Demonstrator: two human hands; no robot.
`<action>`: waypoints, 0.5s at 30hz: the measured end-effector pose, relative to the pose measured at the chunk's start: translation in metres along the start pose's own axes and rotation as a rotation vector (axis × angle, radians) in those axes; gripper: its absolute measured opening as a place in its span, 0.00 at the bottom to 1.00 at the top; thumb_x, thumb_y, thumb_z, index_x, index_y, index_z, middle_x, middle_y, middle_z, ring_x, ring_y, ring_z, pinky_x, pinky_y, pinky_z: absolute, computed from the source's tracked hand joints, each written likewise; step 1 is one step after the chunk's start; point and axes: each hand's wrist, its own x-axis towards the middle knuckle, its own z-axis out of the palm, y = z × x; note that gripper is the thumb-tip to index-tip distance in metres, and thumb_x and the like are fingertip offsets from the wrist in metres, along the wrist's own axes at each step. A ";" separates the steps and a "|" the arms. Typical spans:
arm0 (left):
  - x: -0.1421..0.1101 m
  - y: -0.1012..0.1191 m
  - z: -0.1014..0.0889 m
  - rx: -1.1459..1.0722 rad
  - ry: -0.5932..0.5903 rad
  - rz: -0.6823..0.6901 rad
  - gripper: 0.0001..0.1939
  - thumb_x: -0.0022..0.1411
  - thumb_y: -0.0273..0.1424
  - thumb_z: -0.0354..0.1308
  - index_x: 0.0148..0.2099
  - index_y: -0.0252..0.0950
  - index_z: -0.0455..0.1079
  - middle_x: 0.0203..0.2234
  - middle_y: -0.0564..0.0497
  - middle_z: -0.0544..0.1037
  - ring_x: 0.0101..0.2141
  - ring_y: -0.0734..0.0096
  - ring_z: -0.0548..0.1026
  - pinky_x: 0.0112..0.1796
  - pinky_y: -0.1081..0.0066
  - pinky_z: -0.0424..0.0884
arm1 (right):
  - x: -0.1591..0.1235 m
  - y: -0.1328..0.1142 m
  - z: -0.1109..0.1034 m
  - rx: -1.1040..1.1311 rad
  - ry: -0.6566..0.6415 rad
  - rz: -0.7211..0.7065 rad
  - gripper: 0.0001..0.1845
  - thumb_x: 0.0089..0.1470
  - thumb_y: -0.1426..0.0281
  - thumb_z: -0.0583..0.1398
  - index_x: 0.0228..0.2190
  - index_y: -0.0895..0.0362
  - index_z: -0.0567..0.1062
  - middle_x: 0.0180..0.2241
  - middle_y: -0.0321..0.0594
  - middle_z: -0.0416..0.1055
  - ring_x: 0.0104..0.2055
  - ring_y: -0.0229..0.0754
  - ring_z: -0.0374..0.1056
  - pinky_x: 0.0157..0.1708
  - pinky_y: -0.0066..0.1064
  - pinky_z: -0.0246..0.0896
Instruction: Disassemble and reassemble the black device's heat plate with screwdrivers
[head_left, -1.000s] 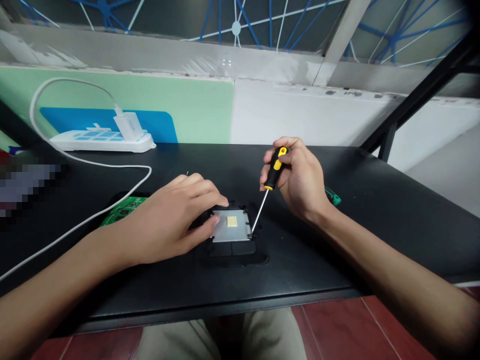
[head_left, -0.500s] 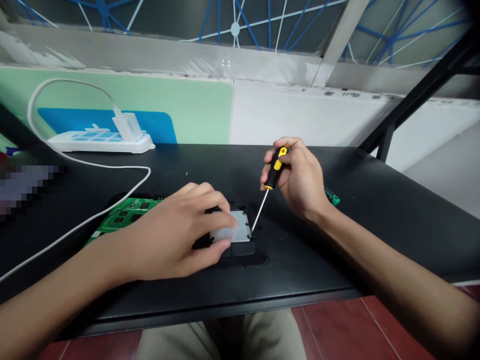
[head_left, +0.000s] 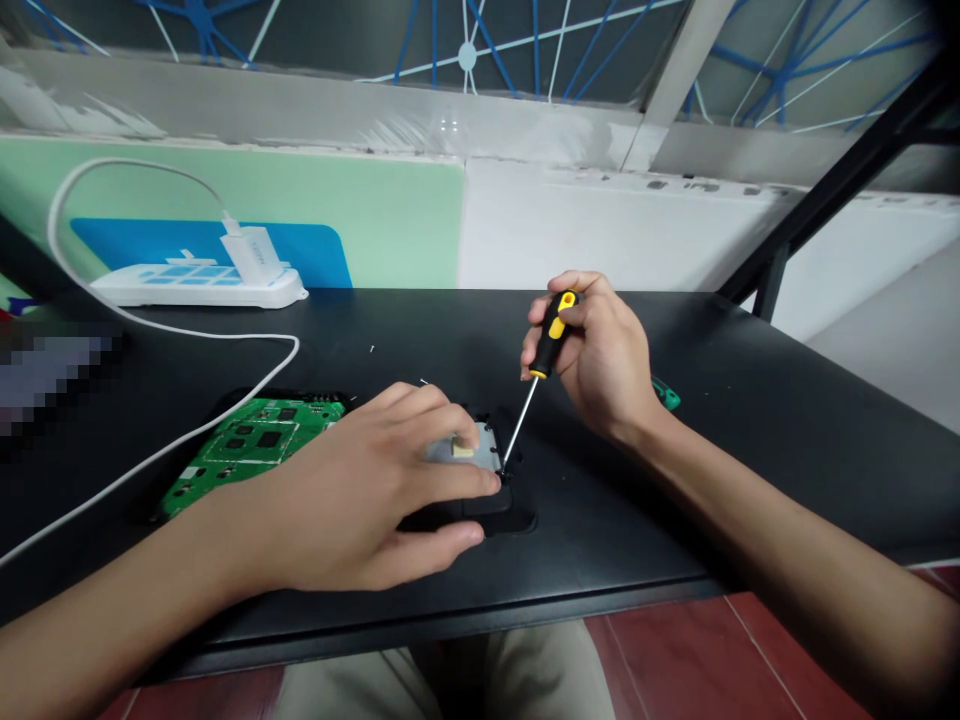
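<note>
My right hand grips a black and yellow screwdriver, its shaft slanting down to the near right corner of a silver metal plate. A small cream pad sits on the plate, partly behind a finger. Under the plate lies a black plastic housing. My left hand rests over the housing and the plate's left part with fingers spread, the index fingertip beside the screwdriver tip. To the left, partly behind that hand, lies a green circuit board in a black frame.
A white cable loops across the black table from a charger on a white power strip. A green object lies behind my right wrist. A tiny light piece lies near the back. A blurred block is at far left.
My left hand has moved right and toward me across the plate, its index finger reaching the screwdriver tip. More of the circuit board shows. The right hand and screwdriver have hardly moved.
</note>
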 end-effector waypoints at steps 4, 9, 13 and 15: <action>0.002 0.004 0.004 0.022 -0.012 0.006 0.14 0.73 0.37 0.58 0.55 0.38 0.76 0.49 0.41 0.75 0.48 0.50 0.72 0.50 0.49 0.68 | 0.001 0.000 0.001 0.010 0.010 -0.007 0.10 0.49 0.72 0.53 0.37 0.50 0.63 0.29 0.27 0.68 0.18 0.33 0.67 0.15 0.28 0.65; 0.001 0.004 0.004 0.023 0.030 -0.001 0.13 0.73 0.36 0.58 0.54 0.35 0.76 0.47 0.41 0.76 0.47 0.52 0.73 0.51 0.49 0.68 | 0.001 0.000 0.001 0.023 0.005 -0.010 0.10 0.50 0.73 0.53 0.36 0.50 0.63 0.29 0.28 0.67 0.18 0.33 0.67 0.15 0.29 0.65; 0.001 0.002 0.002 0.024 0.046 -0.025 0.12 0.73 0.35 0.58 0.53 0.35 0.74 0.47 0.42 0.76 0.47 0.54 0.72 0.52 0.49 0.68 | 0.001 0.001 -0.001 0.024 -0.019 -0.008 0.08 0.54 0.69 0.55 0.37 0.49 0.62 0.30 0.28 0.66 0.18 0.32 0.67 0.16 0.28 0.65; 0.001 0.001 0.002 0.025 0.043 -0.024 0.11 0.73 0.35 0.58 0.53 0.36 0.74 0.47 0.43 0.76 0.47 0.54 0.72 0.52 0.49 0.68 | 0.000 0.002 -0.001 0.020 -0.029 -0.009 0.07 0.55 0.67 0.56 0.37 0.49 0.62 0.30 0.27 0.66 0.19 0.32 0.67 0.16 0.27 0.65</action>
